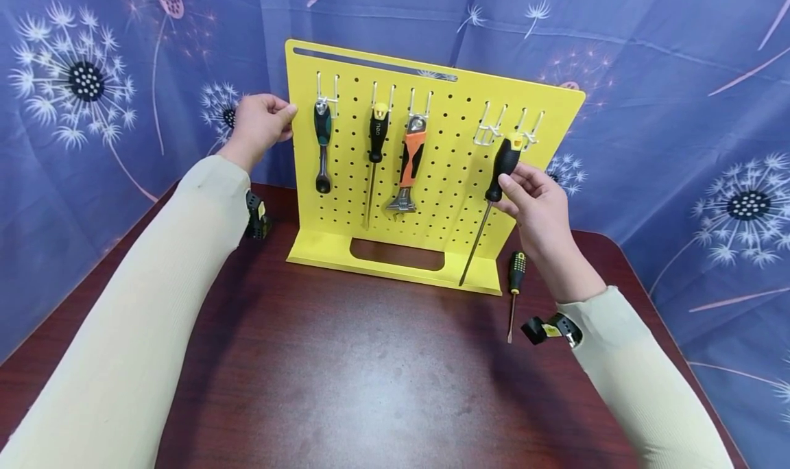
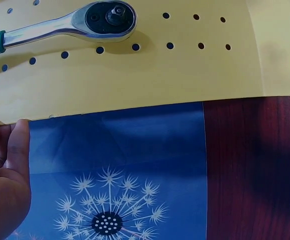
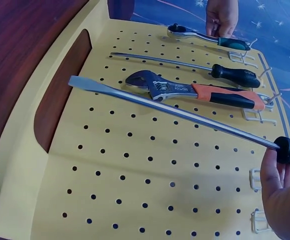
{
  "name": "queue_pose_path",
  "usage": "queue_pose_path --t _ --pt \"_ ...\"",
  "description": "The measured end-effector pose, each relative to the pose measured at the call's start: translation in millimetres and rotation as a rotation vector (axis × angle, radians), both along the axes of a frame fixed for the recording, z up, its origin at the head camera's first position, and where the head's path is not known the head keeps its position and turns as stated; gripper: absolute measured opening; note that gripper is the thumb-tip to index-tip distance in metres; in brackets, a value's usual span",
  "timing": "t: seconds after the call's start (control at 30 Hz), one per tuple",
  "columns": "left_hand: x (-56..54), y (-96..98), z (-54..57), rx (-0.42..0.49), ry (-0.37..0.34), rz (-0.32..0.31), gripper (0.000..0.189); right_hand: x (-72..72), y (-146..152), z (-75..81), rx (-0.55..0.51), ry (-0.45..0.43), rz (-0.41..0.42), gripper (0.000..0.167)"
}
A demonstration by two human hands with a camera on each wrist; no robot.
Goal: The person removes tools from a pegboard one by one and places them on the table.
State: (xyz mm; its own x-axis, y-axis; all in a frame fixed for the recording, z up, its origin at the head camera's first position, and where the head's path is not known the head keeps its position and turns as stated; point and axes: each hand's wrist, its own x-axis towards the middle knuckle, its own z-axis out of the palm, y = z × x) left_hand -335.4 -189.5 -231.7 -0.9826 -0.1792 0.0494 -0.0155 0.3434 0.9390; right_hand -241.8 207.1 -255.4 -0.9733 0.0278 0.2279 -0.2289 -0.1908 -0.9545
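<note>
A long flat-blade screwdriver (image 1: 507,157) with a black handle and yellow end is in my right hand (image 1: 543,205). Thumb and fingers grip its handle low down, and the shaft slants down to the left in front of the yellow pegboard (image 1: 457,181). At the board's left edge, my left hand (image 1: 262,126) pinches the rim between thumb and fingers. On the board's hooks hang a green-handled ratchet wrench (image 1: 323,129), another black screwdriver (image 1: 378,136) and an orange adjustable wrench (image 1: 412,160). The white hooks (image 1: 487,133) right of them carry nothing.
A smaller black and yellow screwdriver (image 1: 516,273) lies on the dark wooden table (image 1: 370,373), right of the board's foot. Behind the board hangs a blue curtain (image 1: 395,16) with dandelion prints. A slot (image 1: 395,253) is cut through the board's base.
</note>
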Motion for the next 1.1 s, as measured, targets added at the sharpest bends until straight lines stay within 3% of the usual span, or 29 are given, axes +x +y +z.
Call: queue_pose_path --t 0.23,0.6,1.1 --pt "1.5 1.3 -1.7 -0.034 -0.007 0.0 0.035 10.6 17 -9.4 0.012 -0.046 0.006 0.012" --pt "0.2 0.4 0.9 0.02 0.0 0.006 0.031 21.5 51 -31.4 -0.018 -0.176 -0.009 0.012" --pt "0.4 0.8 0.3 -0.008 -0.004 0.008 0.035 23.6 83 -51.1 -0.014 -0.29 -0.058 0.017"
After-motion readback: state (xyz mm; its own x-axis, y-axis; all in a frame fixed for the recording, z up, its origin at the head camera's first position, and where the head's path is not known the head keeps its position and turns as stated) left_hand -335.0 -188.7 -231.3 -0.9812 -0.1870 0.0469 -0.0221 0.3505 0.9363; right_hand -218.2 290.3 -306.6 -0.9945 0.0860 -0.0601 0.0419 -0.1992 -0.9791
